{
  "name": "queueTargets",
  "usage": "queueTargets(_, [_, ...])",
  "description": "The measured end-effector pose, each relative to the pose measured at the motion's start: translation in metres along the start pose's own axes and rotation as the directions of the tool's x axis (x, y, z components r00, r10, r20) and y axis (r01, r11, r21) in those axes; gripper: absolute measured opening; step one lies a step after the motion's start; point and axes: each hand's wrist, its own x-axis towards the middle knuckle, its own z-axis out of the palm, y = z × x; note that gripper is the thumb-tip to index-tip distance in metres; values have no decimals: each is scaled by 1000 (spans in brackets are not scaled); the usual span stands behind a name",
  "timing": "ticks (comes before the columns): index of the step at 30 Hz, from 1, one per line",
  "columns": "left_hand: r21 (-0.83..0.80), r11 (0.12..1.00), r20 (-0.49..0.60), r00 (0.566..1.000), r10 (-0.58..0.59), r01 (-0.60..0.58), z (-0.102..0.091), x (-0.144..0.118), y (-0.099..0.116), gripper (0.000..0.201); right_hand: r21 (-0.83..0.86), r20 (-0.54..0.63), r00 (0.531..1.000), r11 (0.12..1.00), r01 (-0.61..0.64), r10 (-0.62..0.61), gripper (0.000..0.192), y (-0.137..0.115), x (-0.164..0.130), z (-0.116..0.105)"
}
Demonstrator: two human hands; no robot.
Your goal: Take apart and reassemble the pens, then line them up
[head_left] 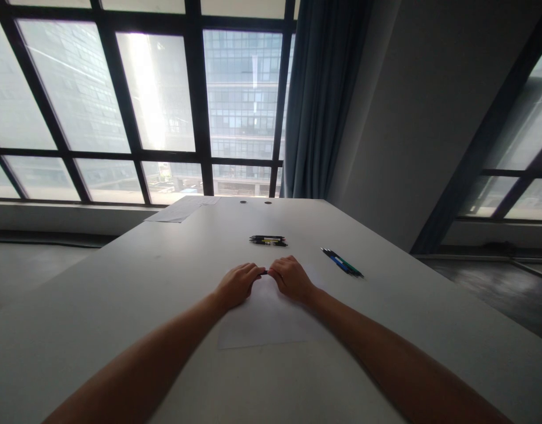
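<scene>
A small dark pen (264,272) is pinched between the left hand (236,284) and right hand (292,278), over a sheet of paper (264,321) on the table (120,294). Looks like it's being pulled apart or capped, so a steady two-handed twist is probably needed next. More pens (268,240) are left further back.

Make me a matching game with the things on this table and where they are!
Things:
1. small dark pen
2. bundle of black pens
3. blue and green pens
4. white sheet of paper

Places:
A. under the wrists
B. to the right of the hands
C. pinched between the left hand and right hand
D. just beyond the hands

Pairs: 1-C, 2-D, 3-B, 4-A
</scene>
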Motion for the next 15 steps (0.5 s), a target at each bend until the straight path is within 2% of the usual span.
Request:
queueTargets(4, [-2, 1000, -35, 999, 16, -16, 2, 1, -1, 27, 39, -13, 994, 993, -112, 113, 38, -2, 1, 4])
queueTargets(7, [16, 1000, -70, 998, 4, -3, 1, 3, -1, 27, 66, -83, 978, 980, -187, 193, 43, -3, 2, 5])
queueTargets(9, [63, 996, -92, 994, -53, 59, -1, 4, 0, 27, 105, -171, 945, 959, -262, 277, 46, -2, 3, 3])
queueTargets(11, [101, 984, -98, 986, -134, 144, -2, 5, -1, 25, 190, -275, 890, 928, -320, 363, 43, -1, 3, 0])
queueTargets(13, [90, 967, -103, 968, -229, 238, -2, 4, -1, 23, 256, -357, 854, 919, -301, 379, 35, -1, 3, -3])
queueTargets(14, [69, 958, -110, 957, -269, 277, -2, 4, 0, 23, 253, -369, 866, 933, -257, 338, 32, -2, 3, -5])
queueTargets(15, [41, 952, -117, 948, -296, 302, -2, 3, 0, 22, 221, -349, 899, 956, -195, 264, 31, -3, 3, -6])
